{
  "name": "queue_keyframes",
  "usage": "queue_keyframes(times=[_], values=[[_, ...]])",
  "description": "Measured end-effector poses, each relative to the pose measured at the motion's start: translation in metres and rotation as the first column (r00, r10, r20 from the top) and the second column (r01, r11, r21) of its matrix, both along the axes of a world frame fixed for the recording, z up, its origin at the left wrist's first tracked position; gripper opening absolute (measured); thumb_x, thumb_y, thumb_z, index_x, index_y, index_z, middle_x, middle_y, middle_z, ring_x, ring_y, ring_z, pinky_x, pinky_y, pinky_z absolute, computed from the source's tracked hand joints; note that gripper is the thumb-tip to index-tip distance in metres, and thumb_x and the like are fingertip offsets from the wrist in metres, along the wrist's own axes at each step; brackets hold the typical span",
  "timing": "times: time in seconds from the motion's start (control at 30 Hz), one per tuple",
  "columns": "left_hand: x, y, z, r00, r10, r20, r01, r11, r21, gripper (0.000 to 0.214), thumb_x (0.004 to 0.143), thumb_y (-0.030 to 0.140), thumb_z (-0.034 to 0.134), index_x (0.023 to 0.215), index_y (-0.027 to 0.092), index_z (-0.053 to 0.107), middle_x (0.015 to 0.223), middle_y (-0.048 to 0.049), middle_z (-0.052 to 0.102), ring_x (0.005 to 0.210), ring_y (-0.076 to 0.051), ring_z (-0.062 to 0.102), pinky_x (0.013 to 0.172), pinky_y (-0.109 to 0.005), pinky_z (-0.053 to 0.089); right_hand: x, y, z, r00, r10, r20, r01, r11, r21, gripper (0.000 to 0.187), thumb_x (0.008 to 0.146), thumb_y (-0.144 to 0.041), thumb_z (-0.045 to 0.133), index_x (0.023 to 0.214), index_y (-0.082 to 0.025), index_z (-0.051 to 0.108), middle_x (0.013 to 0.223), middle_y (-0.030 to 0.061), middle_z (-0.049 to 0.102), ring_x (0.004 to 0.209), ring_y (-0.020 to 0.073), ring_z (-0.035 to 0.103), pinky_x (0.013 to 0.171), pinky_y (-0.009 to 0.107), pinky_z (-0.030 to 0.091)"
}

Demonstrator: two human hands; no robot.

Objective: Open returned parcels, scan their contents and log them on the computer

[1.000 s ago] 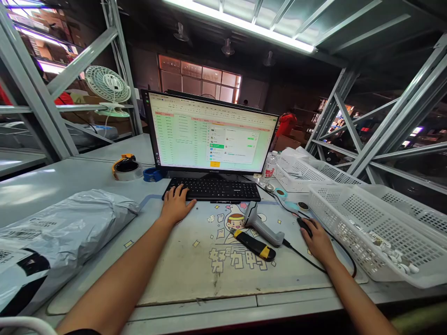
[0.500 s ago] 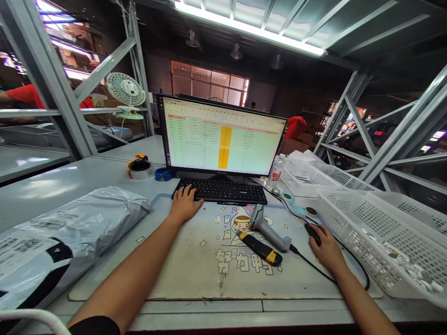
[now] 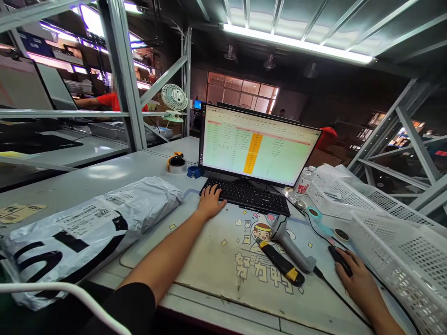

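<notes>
My left hand (image 3: pixel 211 202) rests on the keys at the left end of a black keyboard (image 3: pixel 247 196), fingers spread. My right hand (image 3: pixel 353 274) lies over a black computer mouse (image 3: pixel 338 259), with a cable running from it. Between my hands, on a printed desk mat (image 3: pixel 223 260), lie a grey-and-black handheld barcode scanner (image 3: pixel 289 246) and a black-and-yellow utility knife (image 3: pixel 281 264). Neither hand touches them. A silver-grey courier parcel (image 3: pixel 87 237) with a printed label lies left of my left forearm.
A monitor (image 3: pixel 260 144) showing a spreadsheet with an orange column stands behind the keyboard. White perforated plastic baskets (image 3: pixel 401 253) sit at the right, beside a water bottle (image 3: pixel 302 184). Tape rolls (image 3: pixel 177 164) and a small fan (image 3: pixel 173 100) are at the back left. Steel shelving surrounds the desk; a person in red (image 3: pixel 108 102) works beyond it.
The view has swung left and tilted, so the desk objects sit further right in the frame. A pop-up window on the monitor has gone. My hands stay on the keyboard and mouse.
</notes>
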State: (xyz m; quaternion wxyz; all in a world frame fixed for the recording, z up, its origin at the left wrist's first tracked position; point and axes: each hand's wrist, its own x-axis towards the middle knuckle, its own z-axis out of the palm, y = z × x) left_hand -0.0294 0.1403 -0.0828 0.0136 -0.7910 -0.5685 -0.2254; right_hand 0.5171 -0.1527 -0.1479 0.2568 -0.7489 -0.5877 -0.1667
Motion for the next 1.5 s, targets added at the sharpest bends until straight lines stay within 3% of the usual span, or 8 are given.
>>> queue_keyframes(times=[0.37,0.6,0.9,1.5], values=[[0.0,-0.001,0.001,1.0,-0.001,0.01,0.001,1.0,-0.013,0.066,0.098,0.06,0.058,0.15,0.019,0.059,0.171,-0.0154,0.04,0.158,-0.04,0.034,0.132,-0.055,0.021,0.001,0.003,-0.004,1.0,0.008,0.001,-0.008,0.999,0.043,0.053,0.099,-0.057,0.045,0.141,-0.032,0.067,0.144,0.0097,0.062,0.117,0.0331,0.071,0.101,0.05,0.06],[0.001,-0.001,0.002,1.0,0.003,-0.001,-0.003,1.0,-0.019,0.065,0.101,0.054,0.053,0.154,0.016,0.056,0.172,-0.0152,0.038,0.158,-0.041,0.032,0.132,-0.056,0.022,0.01,0.003,-0.001,0.999,-0.029,-0.035,0.028,0.999,-0.028,0.058,0.097,-0.06,0.047,0.143,-0.031,0.067,0.143,0.0119,0.062,0.119,0.0348,0.07,0.1,0.051,0.06],[0.002,0.009,-0.004,0.999,0.017,-0.047,-0.016,1.0,0.017,0.068,0.101,0.055,0.049,0.155,0.015,0.055,0.172,-0.0158,0.039,0.158,-0.043,0.033,0.13,-0.059,0.024,-0.016,0.002,0.015,0.995,-0.091,-0.05,0.091,0.996,-0.002,0.057,0.101,-0.049,0.043,0.145,-0.021,0.064,0.147,0.0166,0.057,0.132,0.0342,0.062,0.117,0.053,0.049],[0.001,0.012,-0.007,0.997,0.028,-0.068,-0.027,0.999,0.023,0.068,0.1,0.057,0.046,0.154,0.017,0.056,0.171,-0.0153,0.039,0.156,-0.042,0.035,0.13,-0.057,0.025,-0.032,-0.003,0.028,0.991,-0.111,-0.078,0.108,0.993,-0.045,0.053,0.101,-0.044,0.044,0.145,-0.023,0.065,0.15,0.0142,0.056,0.132,0.0323,0.062,0.115,0.051,0.051]])
